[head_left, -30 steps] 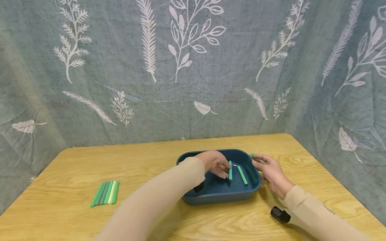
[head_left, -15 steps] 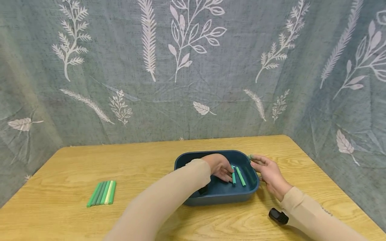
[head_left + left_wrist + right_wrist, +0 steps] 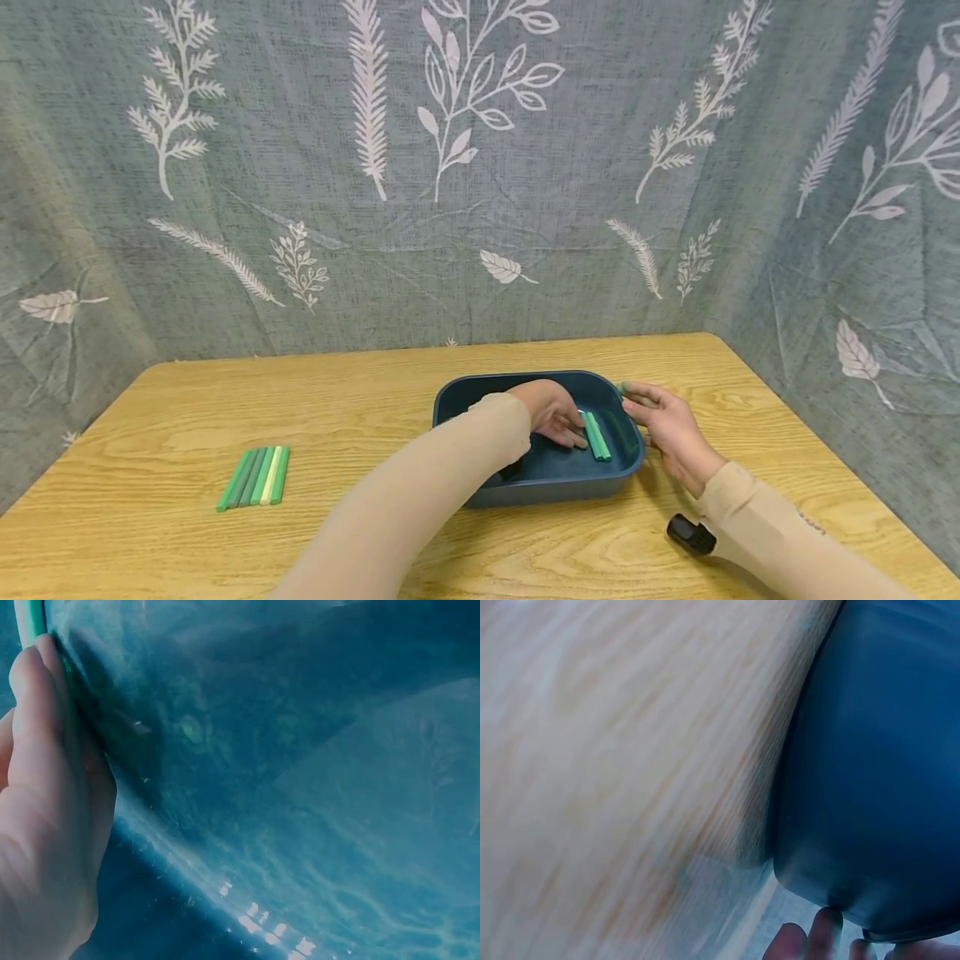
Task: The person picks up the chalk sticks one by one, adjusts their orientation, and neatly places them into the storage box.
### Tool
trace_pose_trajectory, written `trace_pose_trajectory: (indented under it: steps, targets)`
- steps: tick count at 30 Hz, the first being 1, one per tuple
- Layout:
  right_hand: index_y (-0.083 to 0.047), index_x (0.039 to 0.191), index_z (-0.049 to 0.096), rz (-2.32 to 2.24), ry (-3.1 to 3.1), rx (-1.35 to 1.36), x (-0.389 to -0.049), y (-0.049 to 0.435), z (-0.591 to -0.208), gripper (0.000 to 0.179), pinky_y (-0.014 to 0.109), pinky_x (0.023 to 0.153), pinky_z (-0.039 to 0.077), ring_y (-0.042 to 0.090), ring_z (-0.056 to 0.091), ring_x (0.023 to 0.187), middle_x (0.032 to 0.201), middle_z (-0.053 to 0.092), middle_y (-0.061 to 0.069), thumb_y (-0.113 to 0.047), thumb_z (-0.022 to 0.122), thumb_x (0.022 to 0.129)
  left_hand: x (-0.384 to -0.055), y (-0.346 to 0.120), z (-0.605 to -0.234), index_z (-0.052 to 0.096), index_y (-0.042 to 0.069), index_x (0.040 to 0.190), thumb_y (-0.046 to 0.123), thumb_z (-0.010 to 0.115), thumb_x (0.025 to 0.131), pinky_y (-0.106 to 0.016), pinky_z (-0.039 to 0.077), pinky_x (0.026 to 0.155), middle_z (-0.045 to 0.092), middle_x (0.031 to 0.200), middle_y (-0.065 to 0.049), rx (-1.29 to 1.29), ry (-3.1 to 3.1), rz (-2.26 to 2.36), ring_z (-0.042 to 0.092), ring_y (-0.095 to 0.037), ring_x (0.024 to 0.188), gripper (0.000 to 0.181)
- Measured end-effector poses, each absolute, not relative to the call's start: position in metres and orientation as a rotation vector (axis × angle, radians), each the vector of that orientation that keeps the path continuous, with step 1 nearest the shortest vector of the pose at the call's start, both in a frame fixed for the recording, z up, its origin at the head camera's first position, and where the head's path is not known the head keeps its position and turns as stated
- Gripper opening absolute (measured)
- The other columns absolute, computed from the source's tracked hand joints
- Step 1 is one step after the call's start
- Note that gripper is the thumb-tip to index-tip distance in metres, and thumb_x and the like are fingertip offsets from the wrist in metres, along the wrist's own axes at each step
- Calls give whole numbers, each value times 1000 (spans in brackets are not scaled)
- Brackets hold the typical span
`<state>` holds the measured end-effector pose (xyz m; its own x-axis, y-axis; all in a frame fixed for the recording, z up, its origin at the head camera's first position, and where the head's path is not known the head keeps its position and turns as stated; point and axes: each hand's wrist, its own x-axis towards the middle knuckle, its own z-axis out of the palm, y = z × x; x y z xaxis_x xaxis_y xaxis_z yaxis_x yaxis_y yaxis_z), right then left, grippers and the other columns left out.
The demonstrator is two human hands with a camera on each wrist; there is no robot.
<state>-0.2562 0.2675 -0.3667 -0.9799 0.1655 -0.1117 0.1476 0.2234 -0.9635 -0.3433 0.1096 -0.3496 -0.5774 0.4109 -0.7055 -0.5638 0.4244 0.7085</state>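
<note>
In the head view, my left hand reaches inside a dark blue, rounded tub. Its fingertips touch the left side of two slim green sticks, which lie side by side on the tub's floor near its right end. From the left wrist, the left hand shows long, nearly straight fingers, with a green stick at their tips. My right hand rests against the tub's right end with fingers extended. In the right wrist view, its fingertips meet the tub wall.
Several sticks in greens and pale yellow lie in a tight row on the wooden table, left of the tub. A black wrist device sits by the right sleeve. Patterned cloth hangs behind.
My left hand has shifted right, and the left stick in the tub has moved right until it lies against the other. My right hand stays at the tub's end.
</note>
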Motion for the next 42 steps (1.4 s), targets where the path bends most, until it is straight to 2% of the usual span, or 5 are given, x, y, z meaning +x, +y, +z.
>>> trace_pose_trajectory:
  steps: [6, 12, 24, 32, 42]
  targets:
    - [1, 146, 38, 1926, -2452, -299, -257, 267, -366, 49, 31, 74, 45, 33, 47, 123, 149, 36, 24, -17, 51, 103, -342, 100, -339, 41, -8, 142, -6, 50, 99, -34, 46, 100, 52, 135, -27, -155, 1728, 1351, 55, -31, 122, 44]
    - [1, 147, 37, 1931, -2453, -305, -256, 265, -366, 48, 32, 75, 44, 34, 47, 123, 149, 36, 24, -16, 50, 103, -335, 83, -321, 42, -8, 142, -1, 47, 102, -35, 44, 103, 48, 138, -27, -47, 1704, 1423, 51, -32, 126, 42]
    - [0, 147, 37, 1932, -2465, -297, -255, 264, -368, 48, 31, 72, 43, 30, 48, 118, 150, 35, 24, -17, 50, 104, -312, 35, -300, 35, -7, 145, 4, 44, 104, -38, 45, 102, 48, 139, -24, 141, 1735, 1537, 50, -35, 127, 44]
    - [0, 147, 38, 1905, -2481, -300, -254, 269, -367, 48, 30, 68, 44, 16, 52, 98, 149, 37, 24, -18, 50, 104, -307, 6, -301, 31, -4, 149, 7, 43, 105, -34, 48, 98, 48, 140, -22, 156, 1769, 1548, 50, -34, 127, 47]
    - [-1, 147, 37, 1921, -2486, -282, -253, 266, -367, 49, 31, 69, 41, 18, 50, 99, 149, 37, 24, -19, 51, 103, -297, -30, -305, 24, -6, 150, 6, 40, 106, -30, 52, 91, 39, 147, -26, 183, 1784, 1610, 46, -36, 130, 49]
